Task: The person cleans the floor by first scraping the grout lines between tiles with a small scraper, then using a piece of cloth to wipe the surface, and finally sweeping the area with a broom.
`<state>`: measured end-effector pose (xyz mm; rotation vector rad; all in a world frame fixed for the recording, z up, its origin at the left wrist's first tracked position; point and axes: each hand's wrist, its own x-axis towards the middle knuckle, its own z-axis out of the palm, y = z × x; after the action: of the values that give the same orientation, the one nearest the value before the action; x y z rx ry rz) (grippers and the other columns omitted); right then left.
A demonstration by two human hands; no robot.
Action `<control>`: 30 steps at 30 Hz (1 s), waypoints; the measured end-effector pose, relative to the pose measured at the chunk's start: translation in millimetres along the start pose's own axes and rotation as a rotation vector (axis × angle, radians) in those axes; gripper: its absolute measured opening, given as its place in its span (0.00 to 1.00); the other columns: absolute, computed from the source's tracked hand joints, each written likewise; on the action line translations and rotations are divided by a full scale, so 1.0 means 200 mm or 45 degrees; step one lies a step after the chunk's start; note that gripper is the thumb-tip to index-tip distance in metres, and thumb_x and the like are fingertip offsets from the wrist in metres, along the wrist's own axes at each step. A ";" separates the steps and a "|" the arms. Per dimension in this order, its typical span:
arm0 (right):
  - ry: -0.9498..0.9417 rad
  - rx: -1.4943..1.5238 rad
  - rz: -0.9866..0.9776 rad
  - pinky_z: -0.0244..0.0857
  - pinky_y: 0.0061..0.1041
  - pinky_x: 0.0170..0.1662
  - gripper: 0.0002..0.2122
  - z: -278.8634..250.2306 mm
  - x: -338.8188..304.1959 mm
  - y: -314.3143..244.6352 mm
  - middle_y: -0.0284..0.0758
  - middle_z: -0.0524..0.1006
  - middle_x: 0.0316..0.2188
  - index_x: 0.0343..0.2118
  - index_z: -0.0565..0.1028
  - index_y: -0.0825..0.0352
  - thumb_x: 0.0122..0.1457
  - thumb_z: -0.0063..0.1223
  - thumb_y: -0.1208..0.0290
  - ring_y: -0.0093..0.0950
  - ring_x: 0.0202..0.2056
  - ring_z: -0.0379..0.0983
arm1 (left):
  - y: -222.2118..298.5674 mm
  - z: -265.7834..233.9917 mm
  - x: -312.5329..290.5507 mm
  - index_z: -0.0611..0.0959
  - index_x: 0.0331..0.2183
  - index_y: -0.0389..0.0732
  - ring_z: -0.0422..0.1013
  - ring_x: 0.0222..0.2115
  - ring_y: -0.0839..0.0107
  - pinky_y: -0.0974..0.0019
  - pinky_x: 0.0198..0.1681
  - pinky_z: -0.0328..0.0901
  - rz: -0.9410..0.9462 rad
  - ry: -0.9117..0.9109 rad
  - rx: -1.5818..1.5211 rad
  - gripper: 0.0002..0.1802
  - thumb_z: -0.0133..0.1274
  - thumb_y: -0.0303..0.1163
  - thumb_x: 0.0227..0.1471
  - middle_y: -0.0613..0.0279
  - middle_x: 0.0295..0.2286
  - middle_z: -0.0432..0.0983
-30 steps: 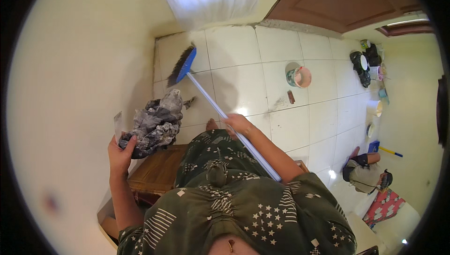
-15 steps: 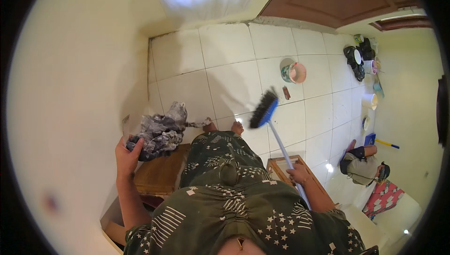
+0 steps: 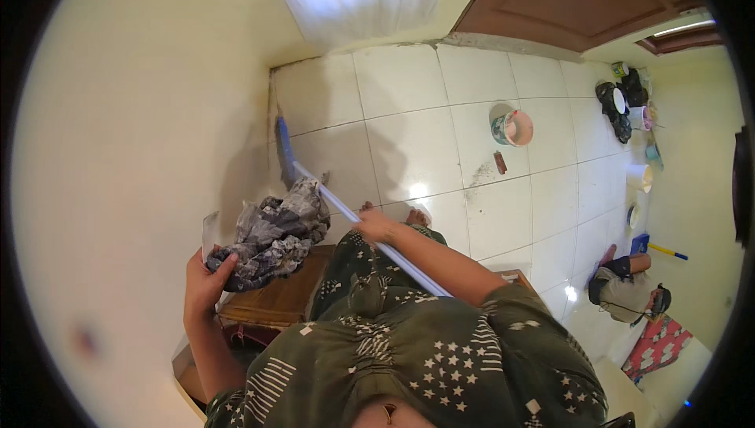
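My left hand [image 3: 206, 286] is closed around a crumpled, grey stained rag [image 3: 283, 231], thumb pressed on its near edge. A thin pale flat piece [image 3: 209, 231] sticks up from the same hand; its kind is unclear. My right hand [image 3: 377, 227] reaches across my body, wrapped around the pale blue handle of a broom [image 3: 409, 264]. The blue broom head [image 3: 285, 145] stands on the tiles against the left wall, its bristles mostly hidden. Dark specks of dirt [image 3: 480, 178] lie on the floor ahead, right of my feet.
A paint bucket [image 3: 515, 127] and a small reddish-brown block [image 3: 500, 162] are on the floor. Brown wooden furniture [image 3: 271, 290] stands at my left. A person [image 3: 625, 293] sits at the right, near a blue dustpan [image 3: 640, 244]. Black bags [image 3: 617, 113] and tubs line the right wall.
My right hand has swung the broom leftward, from the middle tiles to the left wall. Dark specks now show where the bristles were. The rag stays in my left hand.
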<state>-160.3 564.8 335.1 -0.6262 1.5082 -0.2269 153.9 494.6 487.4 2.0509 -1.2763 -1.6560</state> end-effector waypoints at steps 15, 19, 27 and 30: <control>0.417 0.165 0.482 0.56 0.22 0.12 0.08 -0.56 -1.21 0.67 0.32 0.66 0.11 0.30 0.72 0.68 0.53 0.47 0.69 0.21 0.10 0.62 | 0.05 -0.04 -0.06 0.74 0.28 0.35 0.63 0.23 0.81 0.75 0.28 0.61 0.026 -0.007 -0.123 0.11 0.58 0.29 0.43 0.69 0.22 0.69; 0.567 -0.016 0.464 0.55 0.20 0.12 0.09 -0.49 -1.42 0.46 0.31 0.67 0.11 0.35 0.73 0.69 0.50 0.51 0.74 0.20 0.11 0.62 | 0.16 -0.07 -0.05 0.74 0.28 0.36 0.64 0.22 0.81 0.75 0.27 0.61 0.084 -0.028 -0.044 0.10 0.58 0.28 0.43 0.68 0.21 0.70; 0.306 0.465 0.037 0.53 0.20 0.13 0.09 -0.38 -0.61 -0.05 0.30 0.63 0.13 0.37 0.70 0.69 0.52 0.47 0.74 0.20 0.11 0.58 | 0.19 -0.07 -0.05 0.75 0.28 0.36 0.66 0.21 0.80 0.74 0.25 0.62 0.068 -0.081 -0.064 0.09 0.57 0.28 0.43 0.67 0.21 0.71; 0.415 0.183 -0.293 0.54 0.22 0.13 0.07 -0.60 -0.11 0.29 0.30 0.64 0.13 0.33 0.70 0.67 0.52 0.47 0.72 0.20 0.10 0.58 | 0.28 0.01 -0.05 0.75 0.28 0.35 0.65 0.22 0.80 0.74 0.26 0.62 0.123 -0.146 0.045 0.10 0.57 0.28 0.42 0.67 0.21 0.71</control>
<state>-292.6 595.6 331.3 -0.6693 1.7121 -0.6340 125.2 468.6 529.5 1.9051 -1.4268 -1.7415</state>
